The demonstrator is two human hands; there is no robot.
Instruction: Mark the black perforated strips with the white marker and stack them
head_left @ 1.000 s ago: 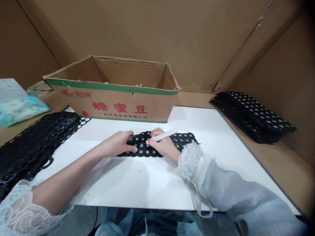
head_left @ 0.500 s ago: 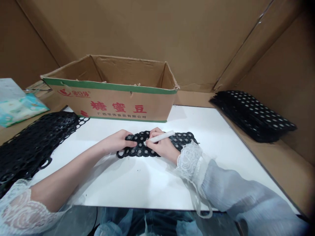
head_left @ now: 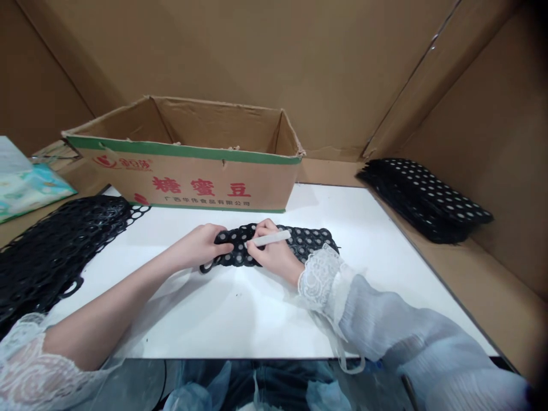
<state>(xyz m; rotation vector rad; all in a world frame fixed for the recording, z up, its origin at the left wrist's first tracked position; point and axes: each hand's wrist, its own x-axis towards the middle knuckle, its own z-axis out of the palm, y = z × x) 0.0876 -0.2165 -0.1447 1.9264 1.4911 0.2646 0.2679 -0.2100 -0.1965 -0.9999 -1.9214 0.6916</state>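
Note:
A black openwork strip of joined rings (head_left: 306, 242), with pale grey discs in the rings, lies on the white board. My left hand (head_left: 208, 245) is closed on its left end, thumb on top and the other fingers curled at the far edge. In my right hand (head_left: 274, 251) is a slim white pen-like stick (head_left: 274, 237), gripped like a pen. It slants down to the left, and its lower tip is at the strip just right of my left thumb. Whether the tip touches a disc I cannot tell. My right hand covers the middle of the strip.
An open cardboard box (head_left: 184, 177) stands behind the strip. On the left is a heap of black ring mesh (head_left: 55, 245), with a floral packet (head_left: 34, 191) beyond it. Stacked black dotted strips (head_left: 428, 197) lie at the right. The white board (head_left: 240, 325) has a dark edge.
The whole view has shifted slightly. The white stick's tip remains near my left thumb, and both hands keep their hold. The strip has barely moved.

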